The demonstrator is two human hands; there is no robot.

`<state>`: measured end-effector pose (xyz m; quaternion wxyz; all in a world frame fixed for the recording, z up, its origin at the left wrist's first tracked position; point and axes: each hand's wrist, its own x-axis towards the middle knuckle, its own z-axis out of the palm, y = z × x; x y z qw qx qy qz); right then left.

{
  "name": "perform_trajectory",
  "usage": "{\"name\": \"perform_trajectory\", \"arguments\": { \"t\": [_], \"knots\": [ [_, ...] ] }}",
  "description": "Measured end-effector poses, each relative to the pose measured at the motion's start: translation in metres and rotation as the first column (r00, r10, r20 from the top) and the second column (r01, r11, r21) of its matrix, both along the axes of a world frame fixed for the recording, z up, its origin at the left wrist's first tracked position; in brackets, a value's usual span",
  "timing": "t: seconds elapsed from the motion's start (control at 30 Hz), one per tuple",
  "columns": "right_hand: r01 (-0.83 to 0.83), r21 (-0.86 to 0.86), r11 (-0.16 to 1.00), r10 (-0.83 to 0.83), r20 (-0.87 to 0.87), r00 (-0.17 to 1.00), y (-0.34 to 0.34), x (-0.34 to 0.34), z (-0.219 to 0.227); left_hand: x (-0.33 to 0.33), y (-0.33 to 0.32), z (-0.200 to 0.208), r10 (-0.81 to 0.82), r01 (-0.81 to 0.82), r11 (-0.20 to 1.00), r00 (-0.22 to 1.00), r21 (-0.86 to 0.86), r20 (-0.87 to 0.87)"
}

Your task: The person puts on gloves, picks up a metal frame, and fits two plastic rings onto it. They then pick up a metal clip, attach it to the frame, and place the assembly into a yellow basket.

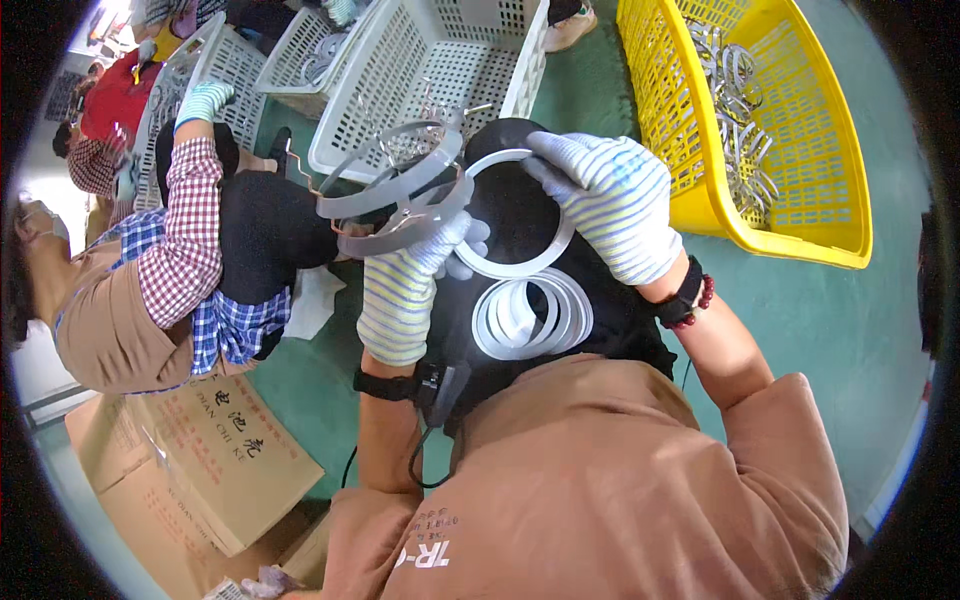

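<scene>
Both my hands wear striped white knit gloves. My left hand (425,265) is closed around grey metal ring bands (395,184) with thin copper-coloured rods or tabs, which stand up beyond the fingers. Between my hands a flat white ring (505,270) is tilted over my dark lap. The thumb and fingers of my right hand (610,200) pinch its upper right rim. Its lower left rim lies against my left fingertips; whether they grip it I cannot tell. Below it, a fanned pile of white rings (500,345) rests on my lap.
Ahead stands a white crate (490,50) with metal parts. A yellow crate (690,130) at the right holds several metal rings. A co-worker (140,290) sits close on my left, with smaller crates (230,70) beyond. Cardboard boxes (230,450) lie at the lower left.
</scene>
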<state>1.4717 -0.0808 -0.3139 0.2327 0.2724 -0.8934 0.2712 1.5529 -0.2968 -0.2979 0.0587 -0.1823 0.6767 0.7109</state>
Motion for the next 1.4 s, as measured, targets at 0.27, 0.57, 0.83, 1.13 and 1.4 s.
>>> {"name": "perform_trajectory", "arguments": {
  "t": [0.27, 0.57, 0.83, 1.13, 1.4],
  "knots": [
    [0.001, -0.137, 0.991, 0.042, 0.313, 0.949, -0.002, -0.002, -0.001, -0.003, -0.016, -0.035, 0.014, -0.058, 0.962, 0.987, -0.268, -0.162],
    [0.171, -0.474, 0.864, 0.420, 0.865, 0.275, 0.020, -0.018, 0.014, -0.002, -0.031, -0.032, -0.076, 0.019, 0.942, 0.985, -0.335, -0.157],
    [0.248, -0.664, 0.706, 0.545, 0.732, 0.408, 0.033, -0.045, 0.062, 0.014, -0.034, -0.014, -0.090, 0.016, 0.952, 0.969, -0.305, -0.231],
    [-0.011, -0.498, 0.867, 0.388, 0.661, 0.642, -0.003, -0.030, 0.108, 0.054, -0.038, -0.011, -0.108, 0.035, 0.963, 0.958, -0.267, -0.265],
    [-0.154, -0.451, 0.879, 0.455, 0.700, 0.550, 0.008, -0.004, 0.111, 0.083, -0.026, -0.020, -0.114, 0.024, 0.967, 0.933, -0.255, -0.343]
  ]
}}
